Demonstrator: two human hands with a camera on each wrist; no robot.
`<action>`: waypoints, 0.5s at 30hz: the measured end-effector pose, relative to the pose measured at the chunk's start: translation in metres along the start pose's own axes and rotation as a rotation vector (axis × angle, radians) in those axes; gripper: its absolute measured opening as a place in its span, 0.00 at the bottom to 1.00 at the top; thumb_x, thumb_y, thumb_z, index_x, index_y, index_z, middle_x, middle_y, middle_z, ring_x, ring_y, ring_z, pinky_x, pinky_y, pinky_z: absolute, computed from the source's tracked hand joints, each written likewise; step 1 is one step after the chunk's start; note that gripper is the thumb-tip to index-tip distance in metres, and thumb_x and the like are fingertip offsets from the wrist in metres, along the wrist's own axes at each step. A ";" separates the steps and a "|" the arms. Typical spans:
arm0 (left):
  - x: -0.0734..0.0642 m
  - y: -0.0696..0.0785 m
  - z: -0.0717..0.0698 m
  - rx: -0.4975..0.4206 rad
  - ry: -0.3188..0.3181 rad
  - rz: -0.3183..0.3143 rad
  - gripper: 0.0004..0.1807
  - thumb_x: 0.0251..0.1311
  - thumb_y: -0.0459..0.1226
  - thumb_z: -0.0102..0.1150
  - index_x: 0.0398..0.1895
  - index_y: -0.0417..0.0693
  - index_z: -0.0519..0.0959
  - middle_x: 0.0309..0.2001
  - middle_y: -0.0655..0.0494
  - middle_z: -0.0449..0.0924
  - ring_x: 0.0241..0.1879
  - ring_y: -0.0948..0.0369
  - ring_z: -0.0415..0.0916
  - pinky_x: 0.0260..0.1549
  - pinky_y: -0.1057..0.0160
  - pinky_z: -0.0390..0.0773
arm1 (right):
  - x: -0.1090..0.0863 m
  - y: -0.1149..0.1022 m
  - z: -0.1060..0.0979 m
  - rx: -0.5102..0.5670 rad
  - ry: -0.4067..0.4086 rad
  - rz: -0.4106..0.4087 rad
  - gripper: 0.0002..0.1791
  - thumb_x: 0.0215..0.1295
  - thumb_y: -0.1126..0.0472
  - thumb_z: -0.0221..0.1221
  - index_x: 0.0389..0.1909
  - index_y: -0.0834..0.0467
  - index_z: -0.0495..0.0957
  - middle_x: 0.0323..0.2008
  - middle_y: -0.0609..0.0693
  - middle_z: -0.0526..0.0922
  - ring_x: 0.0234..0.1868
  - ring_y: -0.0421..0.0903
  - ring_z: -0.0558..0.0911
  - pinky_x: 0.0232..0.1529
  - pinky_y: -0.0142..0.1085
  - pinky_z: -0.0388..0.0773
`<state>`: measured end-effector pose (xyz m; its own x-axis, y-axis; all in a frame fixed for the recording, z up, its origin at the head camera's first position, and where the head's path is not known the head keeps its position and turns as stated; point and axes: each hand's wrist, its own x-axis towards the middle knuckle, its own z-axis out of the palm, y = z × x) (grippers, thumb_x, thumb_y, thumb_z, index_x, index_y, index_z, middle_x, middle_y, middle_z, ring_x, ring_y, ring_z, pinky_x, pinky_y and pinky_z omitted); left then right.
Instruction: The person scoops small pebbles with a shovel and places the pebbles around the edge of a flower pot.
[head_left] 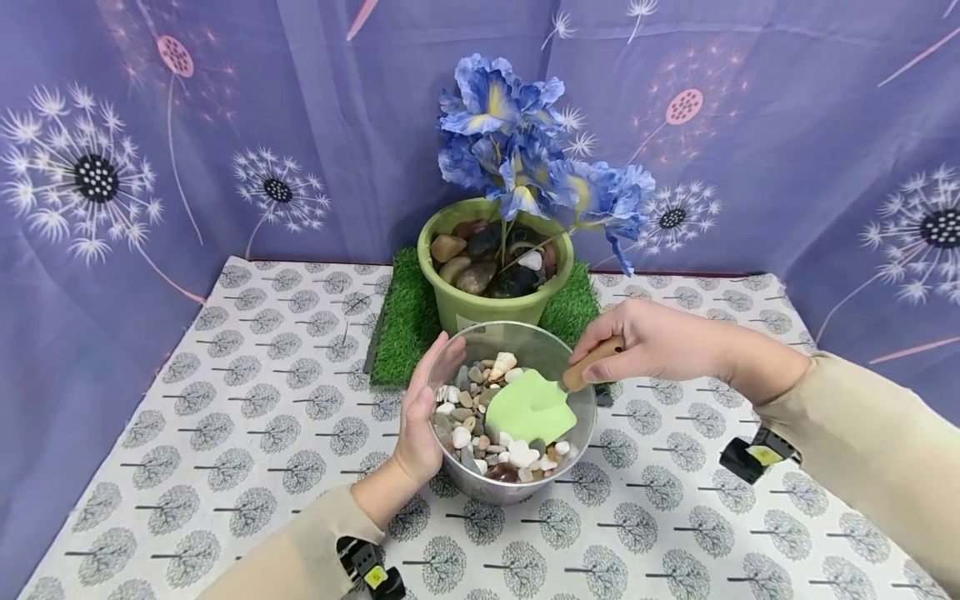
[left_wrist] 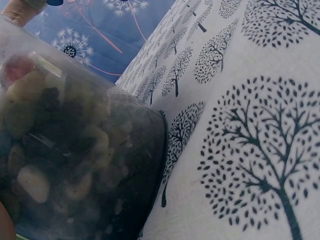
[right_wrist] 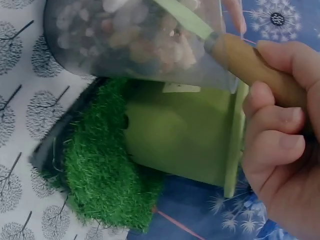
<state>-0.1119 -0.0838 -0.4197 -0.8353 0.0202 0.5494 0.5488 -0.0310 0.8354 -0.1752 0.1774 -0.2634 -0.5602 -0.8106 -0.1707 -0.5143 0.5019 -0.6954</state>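
A clear round tub [head_left: 510, 492] of small pebbles [head_left: 465, 429] stands on the tablecloth in front of a green flowerpot [head_left: 487, 312]. My left hand [head_left: 423, 408] rests along the tub's left side, fingers fairly straight against the outer wall. With my right hand [head_left: 633, 342] I grip the wooden handle [right_wrist: 255, 65] of a small trowel. Its light green blade [head_left: 528, 408] lies inside the tub, over the pebbles, tip toward the left. A pale shell [head_left: 502, 364] lies among the pebbles near the far wall. Through the wall, the left wrist view shows blurred stones [left_wrist: 35, 182].
The flowerpot holds larger stones [head_left: 476, 275] and blue artificial flowers [head_left: 517, 142] that lean right. It stands on a square of artificial grass [head_left: 405, 321] right behind the tub. A purple dandelion-print cloth [head_left: 360, 167] hangs around the tree-print tablecloth [head_left: 300, 467].
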 end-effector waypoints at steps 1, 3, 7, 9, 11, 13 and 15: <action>0.000 0.000 0.000 0.001 0.000 0.004 0.34 0.70 0.48 0.21 0.70 0.34 0.52 0.64 0.29 0.62 0.65 0.57 0.65 0.67 0.64 0.62 | 0.000 0.003 0.001 0.028 -0.008 -0.001 0.08 0.61 0.62 0.60 0.40 0.57 0.82 0.30 0.46 0.85 0.21 0.35 0.75 0.20 0.30 0.75; 0.000 0.000 0.000 -0.001 0.001 0.012 0.34 0.69 0.48 0.21 0.70 0.34 0.52 0.64 0.31 0.63 0.65 0.58 0.65 0.67 0.64 0.62 | -0.001 0.006 0.002 0.061 -0.012 -0.013 0.08 0.62 0.61 0.59 0.40 0.57 0.82 0.30 0.46 0.85 0.21 0.35 0.73 0.20 0.30 0.74; 0.000 0.001 0.000 -0.005 0.009 0.034 0.34 0.69 0.47 0.20 0.70 0.33 0.52 0.65 0.34 0.64 0.65 0.59 0.65 0.67 0.64 0.62 | 0.000 0.009 0.003 0.117 -0.017 -0.012 0.08 0.63 0.61 0.58 0.42 0.55 0.82 0.36 0.46 0.87 0.30 0.39 0.82 0.31 0.32 0.80; 0.000 0.000 0.000 -0.005 0.010 0.035 0.34 0.69 0.47 0.20 0.70 0.32 0.52 0.65 0.34 0.64 0.65 0.59 0.65 0.67 0.64 0.62 | 0.001 0.011 0.004 0.148 -0.029 0.003 0.08 0.64 0.61 0.57 0.42 0.55 0.82 0.40 0.46 0.87 0.34 0.40 0.83 0.34 0.32 0.81; -0.001 0.000 0.000 -0.005 0.008 0.031 0.34 0.69 0.47 0.20 0.70 0.31 0.52 0.65 0.33 0.64 0.65 0.59 0.65 0.67 0.65 0.62 | 0.002 0.012 0.006 0.192 -0.042 0.020 0.09 0.65 0.61 0.56 0.42 0.55 0.82 0.41 0.47 0.87 0.32 0.41 0.83 0.30 0.31 0.79; -0.001 0.001 0.001 -0.004 0.005 0.023 0.34 0.70 0.47 0.20 0.70 0.31 0.52 0.64 0.32 0.63 0.65 0.58 0.65 0.67 0.65 0.62 | 0.002 0.013 0.009 0.230 -0.050 0.036 0.09 0.66 0.61 0.55 0.42 0.57 0.81 0.42 0.48 0.87 0.33 0.42 0.83 0.27 0.31 0.77; -0.001 0.002 0.002 -0.005 0.001 0.013 0.34 0.70 0.47 0.20 0.70 0.32 0.52 0.64 0.31 0.63 0.65 0.58 0.65 0.67 0.65 0.62 | 0.001 0.015 0.011 0.269 -0.054 0.048 0.09 0.66 0.62 0.54 0.43 0.58 0.80 0.43 0.49 0.87 0.36 0.44 0.84 0.29 0.32 0.78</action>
<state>-0.1100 -0.0822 -0.4190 -0.8280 0.0190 0.5604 0.5595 -0.0363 0.8280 -0.1765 0.1806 -0.2823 -0.5407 -0.8064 -0.2396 -0.2935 0.4477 -0.8446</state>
